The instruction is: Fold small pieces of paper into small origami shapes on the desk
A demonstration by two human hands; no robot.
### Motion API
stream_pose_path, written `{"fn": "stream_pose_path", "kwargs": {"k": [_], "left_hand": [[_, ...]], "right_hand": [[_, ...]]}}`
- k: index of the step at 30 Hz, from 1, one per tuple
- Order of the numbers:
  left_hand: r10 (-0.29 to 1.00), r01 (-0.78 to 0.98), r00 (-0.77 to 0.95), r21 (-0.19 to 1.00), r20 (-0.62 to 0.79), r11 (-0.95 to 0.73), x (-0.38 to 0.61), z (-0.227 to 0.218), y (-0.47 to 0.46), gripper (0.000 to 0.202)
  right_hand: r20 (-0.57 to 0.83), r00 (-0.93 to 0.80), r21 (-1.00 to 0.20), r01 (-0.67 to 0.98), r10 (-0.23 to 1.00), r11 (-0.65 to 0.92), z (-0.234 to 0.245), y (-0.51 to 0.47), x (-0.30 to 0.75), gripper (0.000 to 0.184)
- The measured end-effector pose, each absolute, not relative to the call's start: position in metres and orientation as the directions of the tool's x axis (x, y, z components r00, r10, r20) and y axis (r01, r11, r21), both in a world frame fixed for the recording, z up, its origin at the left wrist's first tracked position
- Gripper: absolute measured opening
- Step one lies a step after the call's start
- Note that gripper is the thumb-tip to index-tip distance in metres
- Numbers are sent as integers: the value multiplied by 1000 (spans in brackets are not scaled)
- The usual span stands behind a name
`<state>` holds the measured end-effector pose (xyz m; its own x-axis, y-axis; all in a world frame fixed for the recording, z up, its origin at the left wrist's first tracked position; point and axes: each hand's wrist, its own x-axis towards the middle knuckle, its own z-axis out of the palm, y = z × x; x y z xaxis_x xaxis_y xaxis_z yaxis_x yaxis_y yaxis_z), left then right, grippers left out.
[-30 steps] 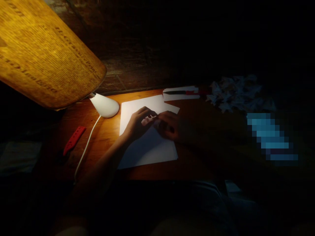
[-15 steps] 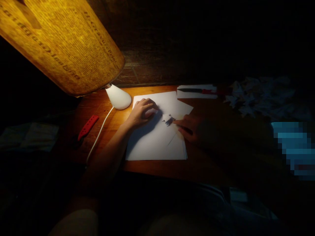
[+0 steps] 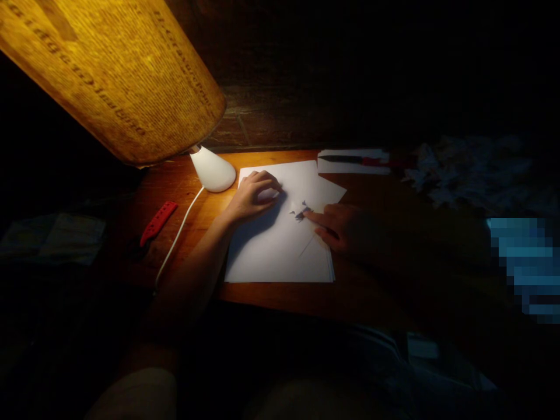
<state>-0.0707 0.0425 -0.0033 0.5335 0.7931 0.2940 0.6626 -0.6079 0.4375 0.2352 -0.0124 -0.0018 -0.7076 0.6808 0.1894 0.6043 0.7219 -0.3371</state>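
Observation:
A stack of white paper sheets (image 3: 271, 265) lies under the lamp light. My left hand (image 3: 257, 192) rests on its upper left part, fingers loosely bent and apart, holding nothing. Near the middle of the sheets sits a small spiky white paper piece (image 3: 300, 210), its outline hard to make out against the white beneath, with dark shadows around it. From the right, my right hand (image 3: 335, 224) reaches in with the index finger stretched out, its tip at the paper piece. The thumb stands apart below, and the other fingers are dim in shadow.
A lamp with a printed yellow shade (image 3: 131, 76) and white base (image 3: 214, 170) stands at left, its cord (image 3: 177, 239) running forward. Left of it lies a red-handled tool (image 3: 158, 221). A knife (image 3: 345, 160) rests on white paper behind. Spiky paper pieces (image 3: 472, 172) heap up at right.
My right index finger has moved slightly left onto the small paper piece, which now looks flatter or turned. The left hand stays in place; the whole view has shifted a little.

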Motion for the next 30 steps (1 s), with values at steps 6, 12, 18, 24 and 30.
{"fn": "stream_pose_path", "kwargs": {"k": [6,12,18,24,30], "left_hand": [[807,672,519,450,282,-589,-70,-1,41,22],[819,680,506,460,269,-571,-69,-1,41,23],[814,677,514,454,272,-579,-70,-2,42,23],[814,679,516,453,267,-578,-70,-2,42,22],[816,677,508,457,277,-577,-69,-1,41,21]], "right_hand": [[164,-702,-384,602,693,700,3,-13,235,40],[108,-689,-336,654,717,678,8,-16,229,59],[65,-672,-248,705,738,664,12,-18,222,58],[77,-699,-214,685,711,696,9,-19,226,50],[58,-672,-244,708,739,663,15,-20,220,61]]}}
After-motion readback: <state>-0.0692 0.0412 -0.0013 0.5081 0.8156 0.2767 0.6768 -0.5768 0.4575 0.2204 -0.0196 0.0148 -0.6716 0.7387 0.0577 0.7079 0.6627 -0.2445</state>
